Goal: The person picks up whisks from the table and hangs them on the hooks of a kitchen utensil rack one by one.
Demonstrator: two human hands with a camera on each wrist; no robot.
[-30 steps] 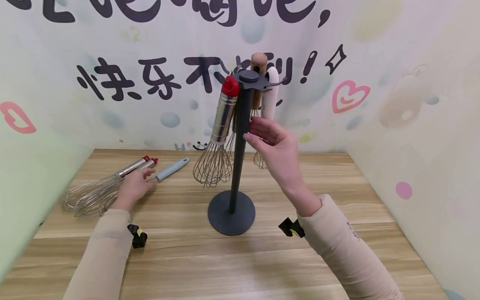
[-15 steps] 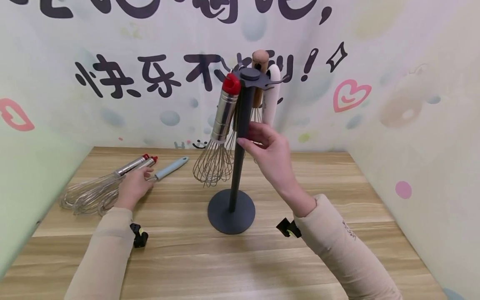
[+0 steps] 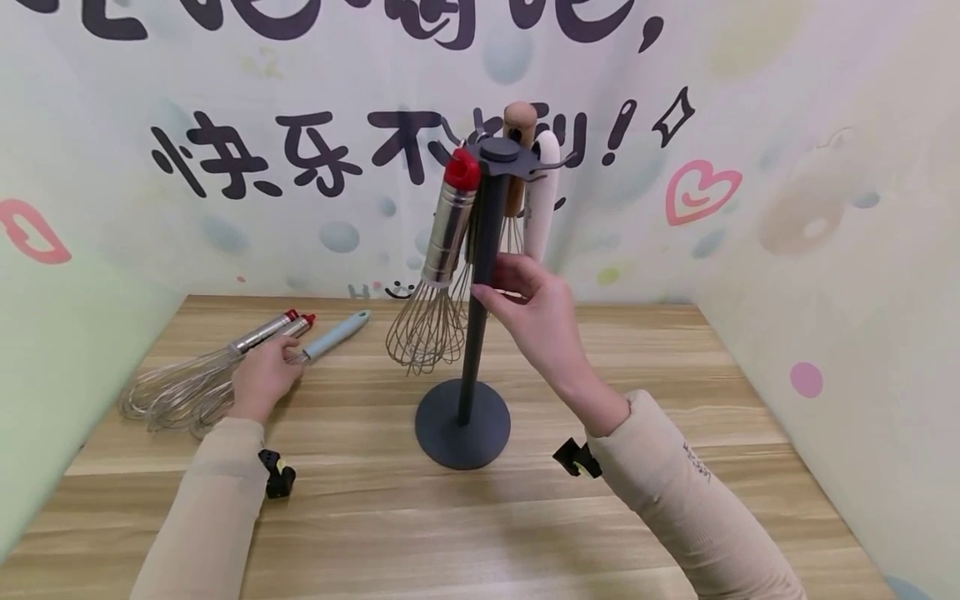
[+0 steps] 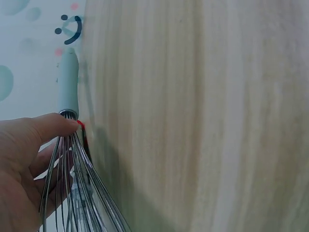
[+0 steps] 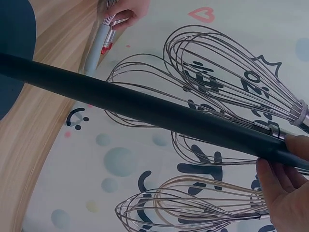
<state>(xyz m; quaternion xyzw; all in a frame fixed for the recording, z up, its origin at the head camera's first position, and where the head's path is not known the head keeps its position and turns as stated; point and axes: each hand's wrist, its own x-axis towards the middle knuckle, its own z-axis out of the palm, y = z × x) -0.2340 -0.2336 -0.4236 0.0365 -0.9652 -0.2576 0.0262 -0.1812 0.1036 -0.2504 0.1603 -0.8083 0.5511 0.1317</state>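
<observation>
In the head view my left hand (image 3: 264, 379) pinches a whisk with a light blue handle (image 3: 337, 334) at the far left. The left wrist view shows the thumb and fingers on its wires (image 4: 67, 159), just below the blue handle (image 4: 68, 87). My right hand (image 3: 543, 325) grips the dark pole of a whisk stand (image 3: 474, 333) partway up, thumb in front. From the stand's hooks hang a red-topped steel whisk (image 3: 447, 229), a wooden-handled whisk (image 3: 517, 125) and a white-handled whisk (image 3: 542, 200). Another hanging whisk is mostly hidden behind the pole.
Two steel whisks with red ends (image 3: 258, 333) lie on the wooden table (image 3: 480, 542), behind and left of my left hand. The stand's round base (image 3: 435, 429) sits mid-table. Printed walls close the back and both sides.
My right hand has moved down and left from near the pole's upper part to hold the pole. The blue-handled whisk has shifted slightly left with my left hand.
</observation>
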